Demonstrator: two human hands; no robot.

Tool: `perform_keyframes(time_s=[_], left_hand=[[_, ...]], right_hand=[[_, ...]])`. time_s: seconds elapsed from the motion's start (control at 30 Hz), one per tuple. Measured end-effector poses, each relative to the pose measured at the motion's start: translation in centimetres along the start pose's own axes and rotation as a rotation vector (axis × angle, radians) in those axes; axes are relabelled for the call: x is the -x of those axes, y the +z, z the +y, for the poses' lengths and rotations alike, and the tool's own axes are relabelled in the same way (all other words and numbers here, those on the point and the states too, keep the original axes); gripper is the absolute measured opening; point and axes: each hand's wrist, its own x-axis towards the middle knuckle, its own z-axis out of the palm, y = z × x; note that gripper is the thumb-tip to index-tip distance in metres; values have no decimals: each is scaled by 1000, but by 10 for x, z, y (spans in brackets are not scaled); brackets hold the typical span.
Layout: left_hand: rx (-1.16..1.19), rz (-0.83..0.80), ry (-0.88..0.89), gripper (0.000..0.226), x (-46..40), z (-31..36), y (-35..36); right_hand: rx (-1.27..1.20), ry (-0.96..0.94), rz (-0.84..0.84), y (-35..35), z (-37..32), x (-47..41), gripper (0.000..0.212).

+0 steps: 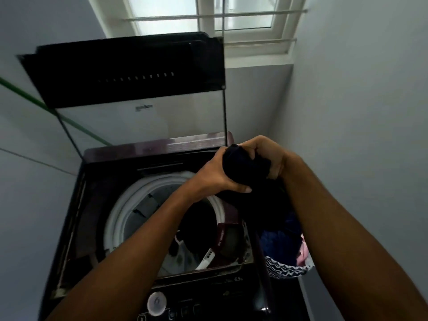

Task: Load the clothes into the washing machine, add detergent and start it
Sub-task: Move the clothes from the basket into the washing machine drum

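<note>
Both hands grip a bunched dark garment (245, 167): the left hand (215, 174) curls round its near side, the right hand (266, 154) clutches its far end. It hangs above the washer's (76, 205) right rim, its tail trailing down toward the basket (287, 268) at the right. The open drum (129, 205) lies down and left of the hands, nearer the left one, so the drop likely calls for a leftward swing.

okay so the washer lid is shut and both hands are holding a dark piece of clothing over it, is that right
Not quite: the head view shows the washing machine's lid raised, with the drum open below. The rest stands: the left hand and right hand both grip a dark garment over the machine.
</note>
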Motion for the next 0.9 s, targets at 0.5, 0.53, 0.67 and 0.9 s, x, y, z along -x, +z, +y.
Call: perform_keyframes(time_s=[0.5, 0.53, 0.67, 0.9], left_hand=[[-421, 20, -240, 103, 56, -99, -97], [-428, 7, -256, 99, 59, -106, -95], [-463, -72, -341, 87, 67, -127, -85], [-579, -260, -467, 75, 59, -127, -76]], right_hand=[[420, -74, 22, 123, 58, -79, 27], [451, -62, 33, 125, 67, -82, 24], [612, 15, 53, 123, 99, -92, 18], [899, 129, 38, 122, 106, -87, 14]])
